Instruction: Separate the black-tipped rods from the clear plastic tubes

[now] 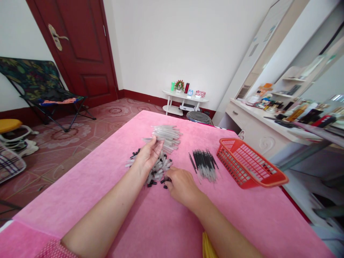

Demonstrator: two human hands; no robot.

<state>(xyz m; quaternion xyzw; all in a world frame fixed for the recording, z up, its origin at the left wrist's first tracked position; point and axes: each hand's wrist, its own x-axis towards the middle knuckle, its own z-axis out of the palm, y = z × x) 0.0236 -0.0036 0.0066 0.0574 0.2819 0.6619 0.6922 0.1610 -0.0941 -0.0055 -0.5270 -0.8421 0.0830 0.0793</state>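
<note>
My left hand (151, 154) reaches over the table with thumb and fingertips pinched on a thin translucent tube (146, 139), whose end sticks out to the left. Just beyond it lies a pile of similar translucent tubes (169, 134). Beneath and between my hands is a heap of short clear and black caps (160, 166). My right hand (182, 186) is closed at the near right edge of this heap, its fingertips on a small black cap (167, 179). To its right lies a bundle of slim black-and-clear pen-like sticks (204, 163).
A red plastic basket (247, 165) stands on the pink tablecloth (161, 222) at the right. Behind it is a white dresser (258, 125) holding bottles. A low white stand (185, 96) is by the far wall; a folding chair (48, 86) sits at the left.
</note>
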